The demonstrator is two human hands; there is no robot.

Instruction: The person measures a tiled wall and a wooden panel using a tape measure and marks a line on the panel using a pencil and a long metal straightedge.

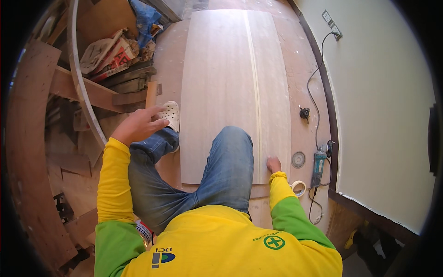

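A long pale wood-grain panel (217,69) lies flat on the floor under my raised knee. A narrow cream strip (254,78) runs lengthwise along it, right of its middle. My right hand (273,164) is on the panel's near right part, beside the strip. Its fingers look curled and slightly blurred; whatever they may hold is hidden. My left hand (144,123) hangs over my left leg with fingers stretched and apart, holding nothing. Just beyond it is my white clog (170,115), on the floor at the panel's left edge.
Right of the panel lie a teal angle grinder (318,167) with its cord, a grey disc (298,159), a tape roll (299,188) and a small black part (304,113). A wall with sockets (332,24) borders the right. Wood scraps (127,85) and a curved strip (78,74) crowd the left.
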